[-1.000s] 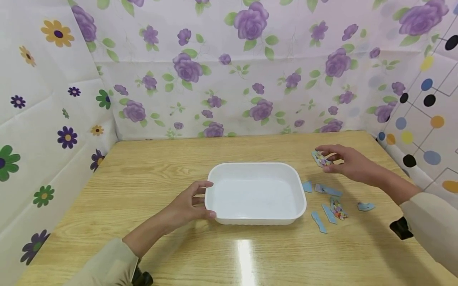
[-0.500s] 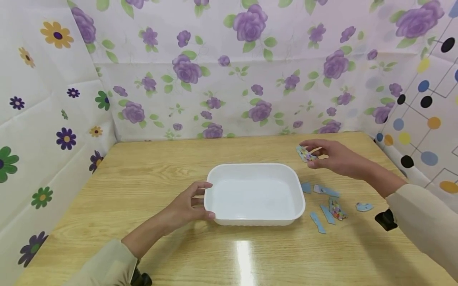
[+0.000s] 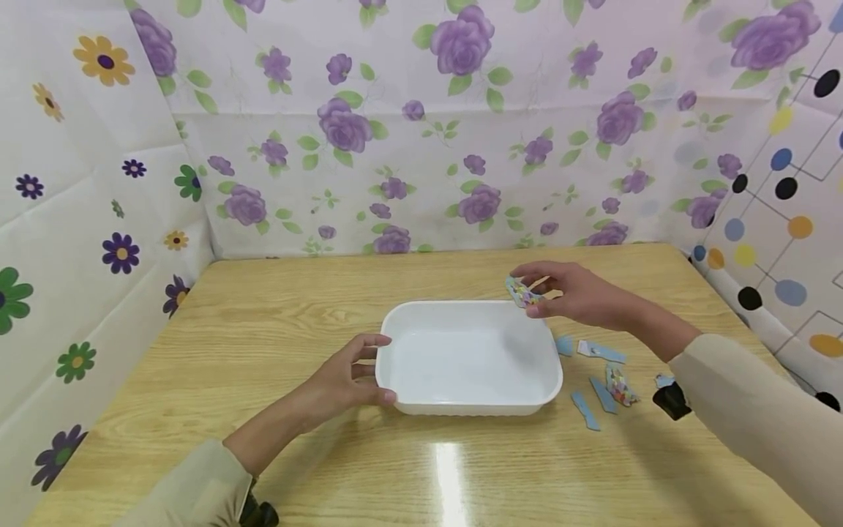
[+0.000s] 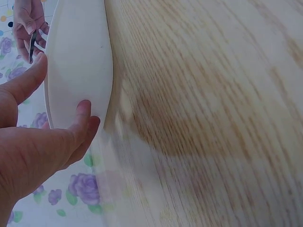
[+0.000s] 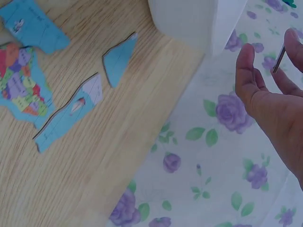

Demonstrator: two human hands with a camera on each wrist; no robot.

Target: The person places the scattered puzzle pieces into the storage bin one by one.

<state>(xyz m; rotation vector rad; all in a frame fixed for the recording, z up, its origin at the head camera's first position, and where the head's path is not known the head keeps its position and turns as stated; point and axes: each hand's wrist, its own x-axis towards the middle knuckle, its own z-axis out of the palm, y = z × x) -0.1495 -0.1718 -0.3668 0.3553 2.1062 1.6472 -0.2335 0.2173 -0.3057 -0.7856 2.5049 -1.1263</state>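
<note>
A white rectangular tray (image 3: pixel 467 369) sits on the wooden table. My left hand (image 3: pixel 345 375) holds its left end, thumb at the near corner and fingers on the rim and outer wall, as the left wrist view also shows. Between thumb and fingers, my right hand (image 3: pixel 582 293) pinches a map puzzle piece (image 3: pixel 519 291), pale blue with a multicoloured patch. It is raised near the tray's back right rim; in the right wrist view the held piece (image 5: pixel 280 58) appears edge-on. Other puzzle pieces lie right of the tray, including a multicoloured one (image 3: pixel 619 386) and a blue strip (image 3: pixel 601 351).
Close to the tray's right wall lies a small blue piece (image 3: pixel 564 345). Two narrow blue pieces, one a front strip (image 3: pixel 585 410), lie nearer me. Another piece (image 3: pixel 664 380) is partly hidden by the right wrist's camera. Flowered cloth (image 3: pixel 408 146) stands behind the table (image 3: pixel 276 307).
My right hand has carried the puzzle piece leftward, from beyond the loose pieces to the tray's back right rim. The left hand and the tray have stayed in place.
</note>
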